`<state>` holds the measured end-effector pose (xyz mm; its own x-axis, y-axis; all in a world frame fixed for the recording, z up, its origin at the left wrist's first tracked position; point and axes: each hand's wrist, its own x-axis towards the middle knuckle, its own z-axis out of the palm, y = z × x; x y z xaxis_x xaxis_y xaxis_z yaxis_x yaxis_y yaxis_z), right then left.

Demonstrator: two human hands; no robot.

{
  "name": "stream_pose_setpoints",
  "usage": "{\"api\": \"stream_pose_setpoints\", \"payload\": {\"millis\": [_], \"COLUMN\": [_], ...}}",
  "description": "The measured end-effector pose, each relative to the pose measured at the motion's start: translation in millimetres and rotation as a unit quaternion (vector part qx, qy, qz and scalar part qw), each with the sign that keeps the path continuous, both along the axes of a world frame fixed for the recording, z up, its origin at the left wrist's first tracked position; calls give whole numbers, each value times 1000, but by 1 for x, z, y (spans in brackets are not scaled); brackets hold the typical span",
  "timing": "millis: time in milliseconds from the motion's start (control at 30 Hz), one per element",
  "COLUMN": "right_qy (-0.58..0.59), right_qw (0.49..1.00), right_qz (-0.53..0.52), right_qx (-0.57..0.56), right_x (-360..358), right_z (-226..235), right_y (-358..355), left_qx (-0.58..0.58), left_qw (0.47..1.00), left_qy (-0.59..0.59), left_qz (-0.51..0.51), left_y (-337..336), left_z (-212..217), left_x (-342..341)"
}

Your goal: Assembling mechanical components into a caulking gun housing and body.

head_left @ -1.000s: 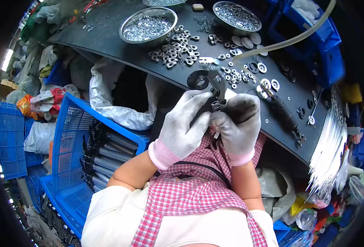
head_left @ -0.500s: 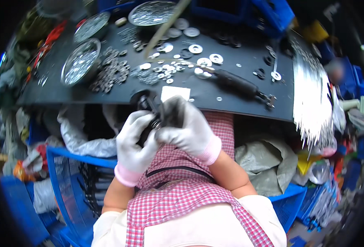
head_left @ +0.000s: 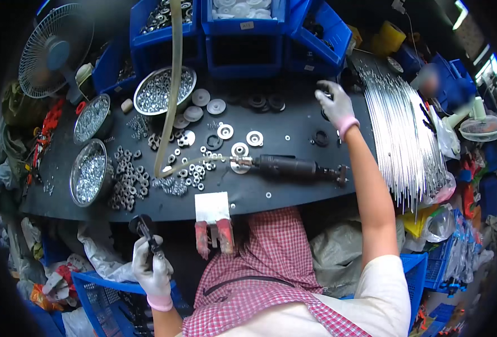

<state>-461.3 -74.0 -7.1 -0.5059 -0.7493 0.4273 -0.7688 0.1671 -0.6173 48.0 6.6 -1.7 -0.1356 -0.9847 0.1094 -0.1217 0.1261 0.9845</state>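
My left hand (head_left: 153, 272), in a white glove with a pink cuff, grips a black part with a round disc at its top (head_left: 143, 227), in front of the table's near left edge. What lies inside the fingers is partly hidden. My right hand (head_left: 335, 105), gloved alike, reaches over the far right of the table with its fingers apart and nothing visible in them. Close to it are dark rings (head_left: 320, 138), and farther left a few black discs (head_left: 268, 103). A black pneumatic screwdriver (head_left: 288, 165) lies across the table, attached to a clear hose (head_left: 172, 84).
Metal bowls (head_left: 90, 172) of small parts stand at left, beside loose nut-like pieces (head_left: 129, 180). Blue bins (head_left: 245, 56) line the back. Long metal rods (head_left: 397, 129) lie at right. A white block (head_left: 211, 206) above two red handle-like pieces (head_left: 224, 235) juts over the front edge.
My hands, together around the black part before, are now apart. The left has moved left with the part; the right has let go and stretched to the far right. The view has shifted too.
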Motion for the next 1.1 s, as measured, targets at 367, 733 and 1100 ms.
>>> {"api": "stream_pose_setpoints", "payload": {"millis": [367,733,1100], "right_qy": [-546,-740,-633], "right_qw": [763,571,725], "right_qz": [-96,-19,-2], "right_qx": [-331,-356,-272], "right_x": [-35,-86,-119], "right_z": [2,40,15], "right_y": [-114,-163,-195], "left_qx": [-51,-53,-39], "left_qw": [989,992,992], "left_qy": [4,-15,-28], "left_qz": [141,112,114], "left_y": [-22,-34,-32], "left_z": [-18,-14,-17], "left_x": [33,30,24]}}
